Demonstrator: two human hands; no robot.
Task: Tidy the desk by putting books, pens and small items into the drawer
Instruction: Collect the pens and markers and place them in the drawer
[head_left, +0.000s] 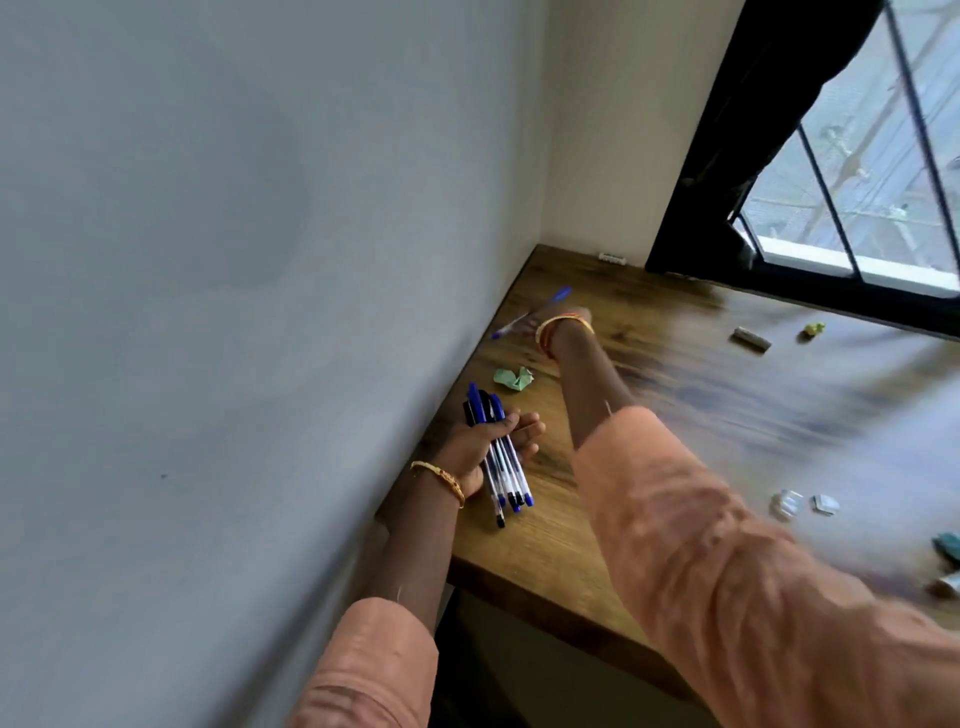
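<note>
Blue pens (501, 457), about five, in left grip (488, 447); one blurred pen (530, 314) seemingly in right grip (558, 325).

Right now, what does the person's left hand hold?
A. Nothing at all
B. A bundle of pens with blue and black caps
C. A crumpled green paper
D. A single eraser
B: the left hand grips a bundle of pens with blue and black caps, held over the wooden desk near the wall, while the crumpled green paper lies apart on the desk.
</note>
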